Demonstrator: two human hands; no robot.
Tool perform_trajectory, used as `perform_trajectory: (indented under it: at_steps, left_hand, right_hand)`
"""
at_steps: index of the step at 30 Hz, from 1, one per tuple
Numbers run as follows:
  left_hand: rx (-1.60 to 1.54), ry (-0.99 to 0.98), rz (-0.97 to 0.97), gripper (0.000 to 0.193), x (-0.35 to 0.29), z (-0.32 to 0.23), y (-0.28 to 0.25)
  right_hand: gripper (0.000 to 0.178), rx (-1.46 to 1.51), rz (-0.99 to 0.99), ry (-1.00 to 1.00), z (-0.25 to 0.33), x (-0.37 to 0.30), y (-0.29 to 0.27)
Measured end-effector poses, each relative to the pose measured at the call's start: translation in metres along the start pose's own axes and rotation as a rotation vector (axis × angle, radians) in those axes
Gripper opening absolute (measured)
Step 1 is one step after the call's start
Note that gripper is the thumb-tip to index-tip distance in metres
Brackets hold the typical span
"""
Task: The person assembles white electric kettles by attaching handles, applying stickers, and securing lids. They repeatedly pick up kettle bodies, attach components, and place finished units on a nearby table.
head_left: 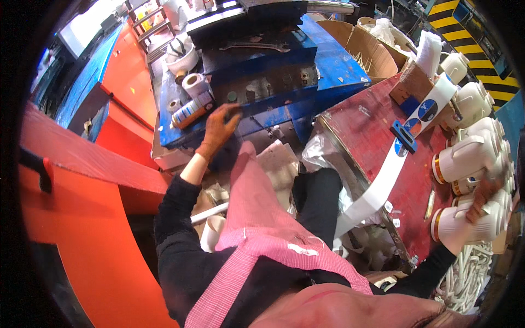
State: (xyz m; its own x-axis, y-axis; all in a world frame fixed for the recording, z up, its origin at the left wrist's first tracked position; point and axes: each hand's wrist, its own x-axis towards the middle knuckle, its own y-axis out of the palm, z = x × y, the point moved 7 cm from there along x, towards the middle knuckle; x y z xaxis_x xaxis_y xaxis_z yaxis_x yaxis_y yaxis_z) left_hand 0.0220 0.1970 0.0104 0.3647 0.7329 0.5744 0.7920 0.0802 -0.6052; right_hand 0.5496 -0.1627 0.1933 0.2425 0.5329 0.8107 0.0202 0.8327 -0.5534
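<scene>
My left hand, in an orange glove, is over the near edge of a blue metal bench. Its fingers are apart and nothing shows in them. Close by on the bench lie an orange, blue and white tube-shaped package and a roll of tape. My right hand, also gloved, is smeared by motion at the far right. It is over a white ribbed jug with a gold band; whether it grips the jug cannot be made out. Several similar jugs lie on their sides around it.
A red tabletop carries a long white label strip with a blue clip across it. A wrench rests on the bench. Cardboard boxes stand behind, orange machine panels at left. White handle-like parts are piled lower right.
</scene>
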Motion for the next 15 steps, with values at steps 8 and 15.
perform_trajectory:
  at_steps: [8,15]
  left_hand:
    - [-0.040,0.190,0.023,0.019,0.170,0.001,0.017]
    - [-0.190,-0.094,0.259,0.019,0.175,0.038,0.002]
  right_hand:
    - [0.056,0.106,0.320,-0.581,0.290,0.081,0.410]
    - [0.061,-0.065,0.587,-0.796,0.318,0.075,0.508]
